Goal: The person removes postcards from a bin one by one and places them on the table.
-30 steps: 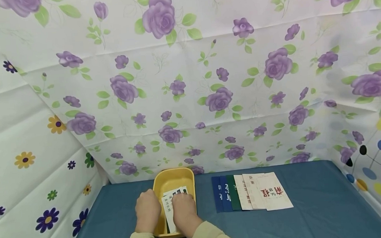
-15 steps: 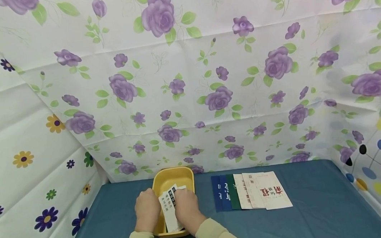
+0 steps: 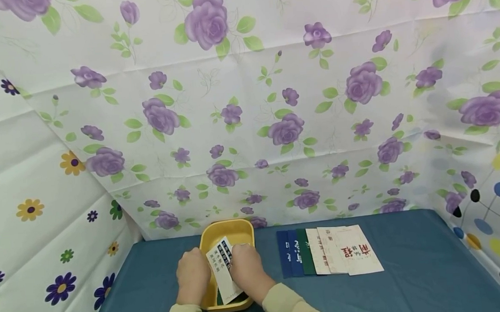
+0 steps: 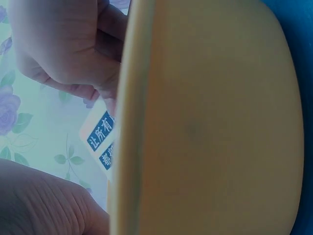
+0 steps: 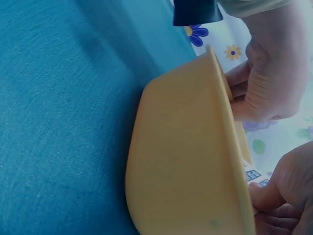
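Note:
A yellow plastic basin (image 3: pixel 228 227) stands at the table's near edge. My right hand (image 3: pixel 247 268) pinches a white printed card (image 3: pixel 223 274), tilted inside the basin, by its right side. The card bears dark blue blocks with white characters and lines of black text. Something dark green (image 3: pixel 242 298) shows beneath it. My left hand (image 3: pixel 193 274) is curled over the basin's left rim, close to the card's left edge. In the right wrist view, the left hand's fingers (image 5: pixel 239 108) reach behind the rim. Their tips are hidden, so what they hold cannot be seen.
Right of the basin, a fanned row lies on the blue tablecloth (image 3: pixel 412 256): blue booklets (image 3: pixel 295 257), a green one (image 3: pixel 307 261) and cream-coloured papers (image 3: pixel 358 251) with red and dark print. A flowered cloth wall (image 3: pixel 248 128) rises behind the table.
My right hand has shifted slightly right, and the card has swung so its top leans left and its blue blocks show. My left hand has stayed nearly in place.

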Available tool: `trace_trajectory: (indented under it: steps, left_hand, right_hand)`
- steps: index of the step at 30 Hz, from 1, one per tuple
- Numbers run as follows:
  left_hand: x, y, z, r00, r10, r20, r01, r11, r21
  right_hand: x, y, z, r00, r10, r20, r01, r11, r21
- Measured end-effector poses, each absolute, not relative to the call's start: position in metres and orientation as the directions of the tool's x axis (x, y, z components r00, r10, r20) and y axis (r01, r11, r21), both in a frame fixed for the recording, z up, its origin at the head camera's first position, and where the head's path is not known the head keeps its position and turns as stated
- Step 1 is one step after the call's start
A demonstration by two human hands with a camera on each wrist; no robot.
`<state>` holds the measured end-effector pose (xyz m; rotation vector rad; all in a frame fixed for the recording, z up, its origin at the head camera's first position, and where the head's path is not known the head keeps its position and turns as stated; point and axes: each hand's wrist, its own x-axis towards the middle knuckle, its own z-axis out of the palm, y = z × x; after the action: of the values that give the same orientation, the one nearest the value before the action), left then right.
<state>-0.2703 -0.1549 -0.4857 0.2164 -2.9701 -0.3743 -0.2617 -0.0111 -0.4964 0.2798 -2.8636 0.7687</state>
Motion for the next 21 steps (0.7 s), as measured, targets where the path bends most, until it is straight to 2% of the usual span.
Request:
trace_trajectory:
  steps: [10,21]
  left_hand:
    - [-0.272,-0.156,-0.488,-0.982,-0.155,0.108,-0.123,0.96,0.253]
    - [-0.271,-0.155,-0.487,-0.982,-0.158,0.108,-0.127,0.961,0.246]
  right_hand:
    - [-0.268,0.0,-0.484,-0.973,-0.074,0.218,-0.192,0.785,-0.589]
    - [-0.27,0.024,-0.461,-0.965,-0.071,0.254,-0.23,0.696,-0.681]
